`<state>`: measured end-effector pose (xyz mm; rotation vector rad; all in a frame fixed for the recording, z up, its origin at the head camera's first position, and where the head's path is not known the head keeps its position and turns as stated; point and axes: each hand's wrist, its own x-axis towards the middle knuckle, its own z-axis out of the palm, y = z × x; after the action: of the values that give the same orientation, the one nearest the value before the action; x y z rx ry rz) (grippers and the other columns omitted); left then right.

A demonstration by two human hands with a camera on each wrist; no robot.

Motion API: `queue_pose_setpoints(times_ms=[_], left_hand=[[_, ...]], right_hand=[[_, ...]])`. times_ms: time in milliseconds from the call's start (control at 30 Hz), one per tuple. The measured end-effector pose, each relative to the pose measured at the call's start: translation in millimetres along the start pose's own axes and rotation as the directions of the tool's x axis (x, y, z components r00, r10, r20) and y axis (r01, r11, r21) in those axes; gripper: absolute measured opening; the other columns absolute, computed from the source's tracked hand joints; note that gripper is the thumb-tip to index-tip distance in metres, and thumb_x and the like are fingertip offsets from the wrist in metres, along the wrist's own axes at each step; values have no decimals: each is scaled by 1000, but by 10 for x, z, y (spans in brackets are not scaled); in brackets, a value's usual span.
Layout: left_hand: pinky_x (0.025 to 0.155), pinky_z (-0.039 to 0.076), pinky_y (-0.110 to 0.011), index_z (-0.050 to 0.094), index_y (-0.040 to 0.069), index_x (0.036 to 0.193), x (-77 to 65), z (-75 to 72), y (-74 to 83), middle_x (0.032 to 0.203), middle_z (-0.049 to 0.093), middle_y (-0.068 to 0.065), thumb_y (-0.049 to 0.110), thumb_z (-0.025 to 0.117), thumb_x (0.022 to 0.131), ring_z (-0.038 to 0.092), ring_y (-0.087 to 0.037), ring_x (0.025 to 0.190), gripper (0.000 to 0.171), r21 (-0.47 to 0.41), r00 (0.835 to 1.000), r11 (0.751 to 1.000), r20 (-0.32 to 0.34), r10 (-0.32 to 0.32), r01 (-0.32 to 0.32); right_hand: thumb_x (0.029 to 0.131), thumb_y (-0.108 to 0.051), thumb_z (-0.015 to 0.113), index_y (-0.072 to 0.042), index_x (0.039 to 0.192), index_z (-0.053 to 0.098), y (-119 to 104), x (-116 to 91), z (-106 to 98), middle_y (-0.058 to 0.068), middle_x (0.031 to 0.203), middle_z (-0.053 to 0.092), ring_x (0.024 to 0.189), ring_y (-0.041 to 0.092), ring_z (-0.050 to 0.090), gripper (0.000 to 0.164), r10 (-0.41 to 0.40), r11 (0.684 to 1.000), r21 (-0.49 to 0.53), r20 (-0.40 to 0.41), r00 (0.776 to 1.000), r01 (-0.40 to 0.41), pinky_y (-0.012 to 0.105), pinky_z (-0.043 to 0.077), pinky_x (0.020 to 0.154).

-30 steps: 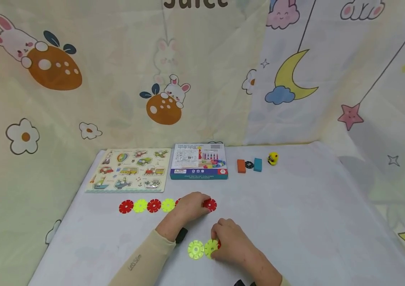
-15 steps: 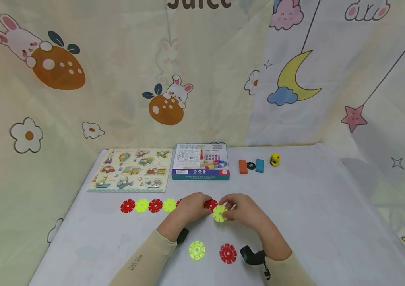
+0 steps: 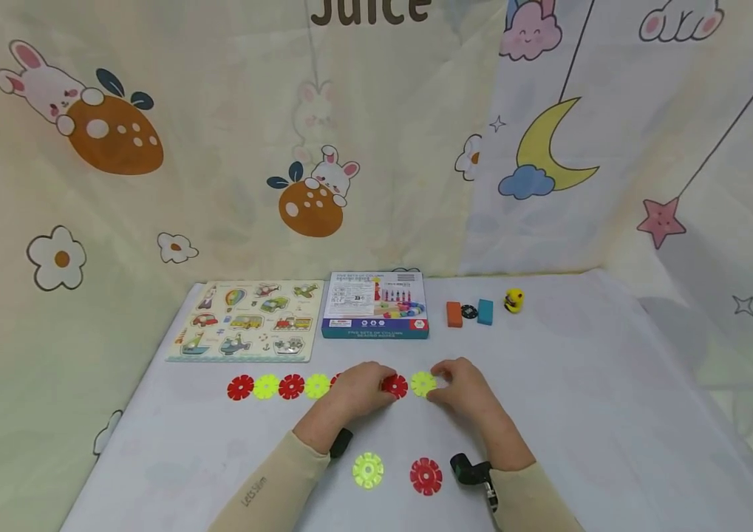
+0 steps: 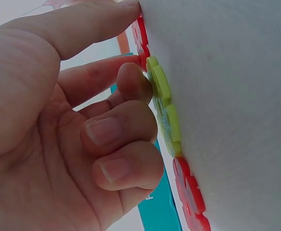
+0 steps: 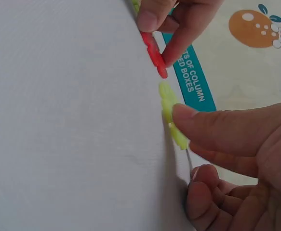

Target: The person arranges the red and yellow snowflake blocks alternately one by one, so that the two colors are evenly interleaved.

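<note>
In the head view, a row of notched flower-shaped discs, red and yellow-green in turn, starts with a red disc (image 3: 240, 387) at the left. My left hand (image 3: 363, 388) lies over part of the row, its thumb and index finger gripping the edges of the red disc (image 3: 396, 386) at the right end. Under its curled fingers, the left wrist view has a yellow-green disc (image 4: 164, 106). Between thumb and finger, my right hand (image 3: 472, 395) pinches another yellow-green disc (image 3: 423, 384), slightly apart from that red one. The right wrist view shows this disc (image 5: 171, 113) near the cloth.
Closer to me lie a loose yellow-green disc (image 3: 368, 471) and a loose red disc (image 3: 426, 476). Behind the row are a picture puzzle board (image 3: 243, 321) and a boxed toy set (image 3: 375, 307). Orange (image 3: 454, 315) and blue blocks (image 3: 485, 312) stand near a small yellow figure (image 3: 513, 301).
My right hand has picked the yellow-green disc off the near red one and carried it up and right, beside the row's end. The left hand stays at the red disc.
</note>
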<state>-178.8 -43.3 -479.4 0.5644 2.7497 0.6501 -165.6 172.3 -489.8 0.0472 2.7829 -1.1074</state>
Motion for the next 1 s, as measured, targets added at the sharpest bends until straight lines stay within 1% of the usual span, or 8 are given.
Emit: queue_pose_setpoints(times_ms=[167, 300, 400, 533, 700, 800, 900, 1000], left_hand=[[86, 47, -37, 62, 19, 125, 38, -32, 6, 110, 62, 2, 37, 75, 79, 54, -15, 97, 50, 11, 1000, 1000, 6, 23, -23], [88, 47, -37, 60, 20, 128, 129, -24, 65, 116, 62, 2, 37, 74, 80, 55, -17, 104, 53, 35, 998, 997, 6, 66, -66], [90, 46, -38, 59, 20, 129, 232, 9, 161, 119, 61, 1, 38, 74, 80, 55, -18, 109, 54, 43, 995, 994, 22, 99, -100], [89, 46, -38, 63, 19, 124, 350, 82, 274, 116, 63, 2, 38, 75, 79, 55, -18, 108, 50, 45, 992, 992, 53, 115, -118], [87, 47, -36, 66, 20, 121, 376, 161, 307, 112, 64, 3, 37, 74, 80, 56, -17, 106, 45, 53, 991, 992, 72, 113, -116], [88, 47, -36, 66, 20, 120, 352, 161, 301, 111, 65, 3, 37, 72, 81, 56, -17, 106, 43, 56, 993, 993, 59, 99, -102], [87, 47, -35, 66, 19, 121, 327, 135, 307, 110, 65, 3, 37, 72, 81, 56, -17, 105, 43, 47, 993, 993, 65, 102, -105], [87, 47, -34, 65, 19, 122, 302, 101, 300, 111, 64, 3, 38, 72, 81, 56, -16, 106, 46, 50, 991, 993, 83, 106, -110]], right_hand=[[74, -20, 81, -13, 107, 67, 7, 26, 9, 4, 101, 55, 93, 21, 50, 36, -7, 999, -31, 18, 1000, 8, 40, 49, 81], [73, -21, 82, -14, 104, 67, 12, 43, 6, 4, 100, 54, 92, 21, 50, 35, -2, 999, -36, 18, 1000, 2, 39, 49, 81], [73, -20, 82, -13, 103, 67, 32, 45, 8, 4, 98, 54, 91, 21, 50, 35, -12, 999, -34, 24, 1000, 12, 39, 48, 80], [73, -19, 82, -13, 102, 67, 55, 35, 11, 5, 96, 54, 90, 21, 50, 34, -24, 999, -21, 41, 999, 25, 39, 48, 79], [74, -21, 81, -13, 105, 66, 58, 17, 13, 5, 95, 52, 88, 21, 49, 36, -31, 999, -15, 53, 998, 32, 37, 47, 77], [77, -27, 79, -10, 116, 61, 22, -38, -5, 5, 91, 51, 84, 20, 48, 47, -39, 998, -37, 73, 997, 41, 34, 46, 71], [78, -33, 76, -8, 125, 54, -37, -187, -26, 5, 83, 50, 75, 18, 48, 57, -26, 998, -53, 114, 993, 32, 32, 43, 61], [79, -36, 75, -6, 125, 53, -112, -388, 3, 5, 76, 50, 69, 18, 47, 58, -29, 998, -53, 191, 981, 39, 32, 39, 56]])
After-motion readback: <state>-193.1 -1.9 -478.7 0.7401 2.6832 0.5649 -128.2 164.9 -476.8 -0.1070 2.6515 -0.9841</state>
